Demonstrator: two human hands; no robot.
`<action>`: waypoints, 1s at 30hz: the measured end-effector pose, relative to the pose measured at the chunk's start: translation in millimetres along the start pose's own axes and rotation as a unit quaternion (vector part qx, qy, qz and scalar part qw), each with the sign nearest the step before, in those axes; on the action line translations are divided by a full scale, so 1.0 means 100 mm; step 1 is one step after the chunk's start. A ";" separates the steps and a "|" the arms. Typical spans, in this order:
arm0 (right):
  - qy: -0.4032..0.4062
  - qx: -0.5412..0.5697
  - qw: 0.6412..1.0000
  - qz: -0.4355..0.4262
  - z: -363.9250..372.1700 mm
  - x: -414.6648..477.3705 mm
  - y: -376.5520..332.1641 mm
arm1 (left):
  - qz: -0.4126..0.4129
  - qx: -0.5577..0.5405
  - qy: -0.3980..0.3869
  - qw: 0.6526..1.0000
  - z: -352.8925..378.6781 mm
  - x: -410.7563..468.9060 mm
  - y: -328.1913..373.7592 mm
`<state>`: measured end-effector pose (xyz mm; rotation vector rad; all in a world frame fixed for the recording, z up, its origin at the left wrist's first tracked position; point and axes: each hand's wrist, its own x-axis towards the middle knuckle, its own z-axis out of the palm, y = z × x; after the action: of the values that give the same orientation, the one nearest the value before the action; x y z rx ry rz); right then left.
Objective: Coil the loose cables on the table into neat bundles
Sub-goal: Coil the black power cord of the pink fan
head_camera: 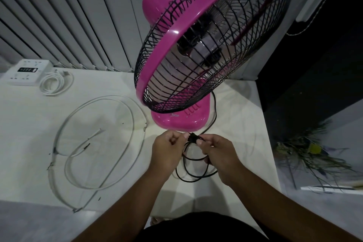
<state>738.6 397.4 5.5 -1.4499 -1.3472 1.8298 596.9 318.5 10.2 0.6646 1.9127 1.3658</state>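
Observation:
A black cable [193, 175] hangs in loops between my hands, just in front of the pink fan's base [179, 119]; it runs up the right side of the base. My left hand [170, 147] pinches the top of the loops. Close beside it, my right hand [217, 150] grips the cable too, with the black plug or tie [193, 137] between the two hands. A long white cable [94, 149] lies loose in big loops on the white table [29, 143] to the left. A small white cable [54, 82] lies coiled at the far left.
The pink fan with its black wire cage [212, 41] stands tall over the table's middle right. A white power strip [26, 71] sits at the back left by vertical blinds. The table's edge runs along the right, with a dark floor and a plant [312, 155] beyond.

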 end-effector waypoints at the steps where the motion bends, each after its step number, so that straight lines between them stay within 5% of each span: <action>1: 0.003 0.007 1.000 -0.001 -0.01 -0.01 -0.01 | -0.012 0.005 -0.009 1.000 -0.01 0.01 -0.01; 5: 0.008 0.010 1.000 0.004 -0.05 -0.03 0.00 | -0.029 0.057 -0.088 0.994 -0.07 -0.01 -0.08; 10: -0.052 -0.006 0.998 0.018 -0.11 -0.05 -0.03 | 0.108 0.152 -0.097 0.978 -0.11 0.09 0.01; 14: -0.091 -0.011 0.996 -0.011 -0.09 -0.08 -0.09 | 0.035 0.193 -0.222 0.955 -0.12 0.20 0.15; 23: -0.097 -0.012 0.995 -0.020 -0.13 -0.09 -0.03 | -0.107 0.013 -0.215 0.971 -0.12 0.11 0.13; 30: -0.105 -0.051 0.993 -0.035 -0.16 -0.07 0.04 | -0.138 -0.050 -0.174 0.974 -0.13 0.09 0.07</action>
<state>756.9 396.5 5.7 -1.2690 -1.5931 1.9358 580.8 319.5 17.3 0.5255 1.5785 1.0832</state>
